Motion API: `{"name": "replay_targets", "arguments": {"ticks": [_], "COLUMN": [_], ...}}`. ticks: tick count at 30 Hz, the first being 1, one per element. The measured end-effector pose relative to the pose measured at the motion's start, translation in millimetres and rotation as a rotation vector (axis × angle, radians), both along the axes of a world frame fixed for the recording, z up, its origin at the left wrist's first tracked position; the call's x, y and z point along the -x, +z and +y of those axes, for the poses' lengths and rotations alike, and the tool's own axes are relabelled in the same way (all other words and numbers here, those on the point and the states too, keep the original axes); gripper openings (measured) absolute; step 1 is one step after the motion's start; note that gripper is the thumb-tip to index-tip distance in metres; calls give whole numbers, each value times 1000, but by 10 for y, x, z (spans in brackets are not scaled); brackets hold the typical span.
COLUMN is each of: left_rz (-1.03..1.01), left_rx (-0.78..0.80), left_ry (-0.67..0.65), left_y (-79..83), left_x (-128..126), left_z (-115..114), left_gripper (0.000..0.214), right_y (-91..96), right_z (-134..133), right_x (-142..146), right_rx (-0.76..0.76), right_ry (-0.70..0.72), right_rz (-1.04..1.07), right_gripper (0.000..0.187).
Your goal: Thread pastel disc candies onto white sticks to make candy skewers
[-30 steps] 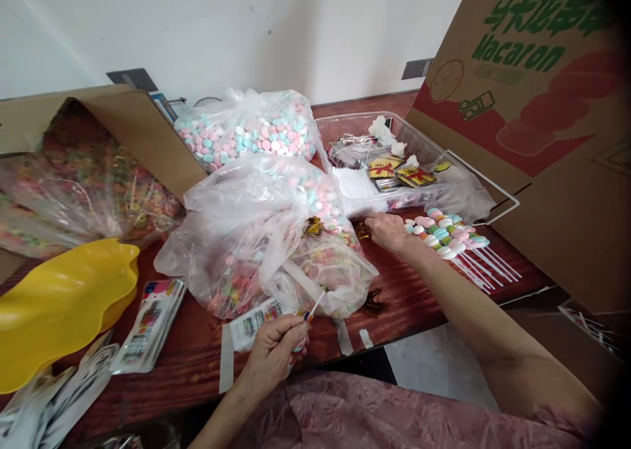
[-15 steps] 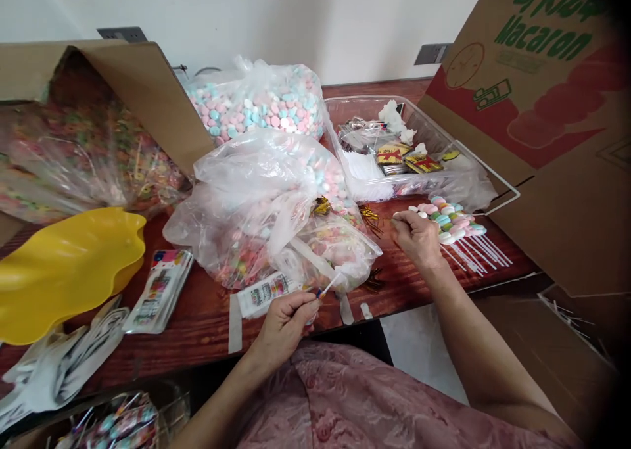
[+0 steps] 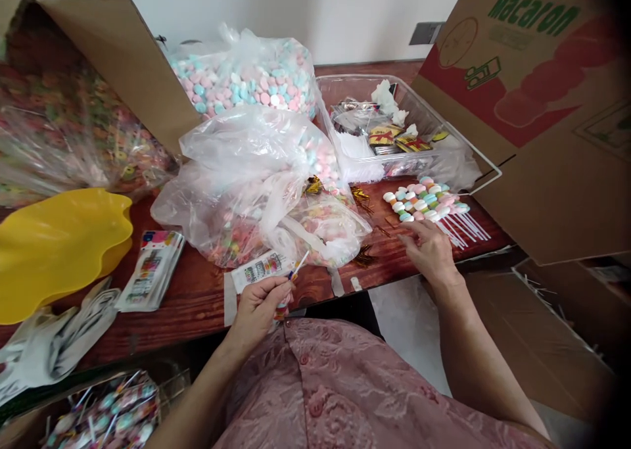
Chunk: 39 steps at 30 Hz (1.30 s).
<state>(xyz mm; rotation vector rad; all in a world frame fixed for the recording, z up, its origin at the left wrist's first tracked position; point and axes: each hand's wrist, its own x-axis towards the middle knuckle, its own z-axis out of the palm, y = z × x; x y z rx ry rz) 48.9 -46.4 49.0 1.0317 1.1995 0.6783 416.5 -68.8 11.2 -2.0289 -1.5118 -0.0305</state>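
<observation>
Where a cardboard flap [image 3: 142, 61] leans over the far left of the red-brown table [image 3: 197, 298], clear bags of bright sweets [image 3: 73, 133] lie heaped beneath it, with a yellow wavy bowl [image 3: 54, 245] in front and white packets [image 3: 59, 344] spilling over the near edge. Just right of the bowl lies a stack of printed sleeves [image 3: 155, 271]; below the table edge, a tub of wrapped lollipops [image 3: 103, 413] shows in the bottom corner. At centre a crumpled plastic bag of mixed candy [image 3: 256, 192] slumps in front of a fuller bag of pink, blue and white pieces [image 3: 246, 74]. The person's left hand [image 3: 259, 307] is held over the near table edge, just in front of the crumpled bag, its grip pinched tight on a thin white lollipop stick [image 3: 299, 265] that slants up and to the right past the fingertips. Right of centre a clear tray [image 3: 355, 79] holds small packets, and a row of pastel lollipops [image 3: 426, 202] lies on the table just before it, sticks pointing right. The right hand [image 3: 428, 252] rests palm down on the wood just short of that row — grip loose, fingers apart, nothing seen in it. A large carton printed "Macaron" [image 3: 542, 127] stands at the far right.
</observation>
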Motion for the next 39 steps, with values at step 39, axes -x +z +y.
{"name": "replay_targets", "arguments": {"ticks": [39], "left_rz": [-213], "left_rx": [-73], "left_ry": [-123], "left_y": [-135], "left_x": [-38], "left_z": [28], "left_gripper": [26], "right_y": [155], "right_z": [37], "right_x": [1940], "right_rx": [-46], "right_ry": [788], "right_rz": [518], "right_gripper": [27]}}
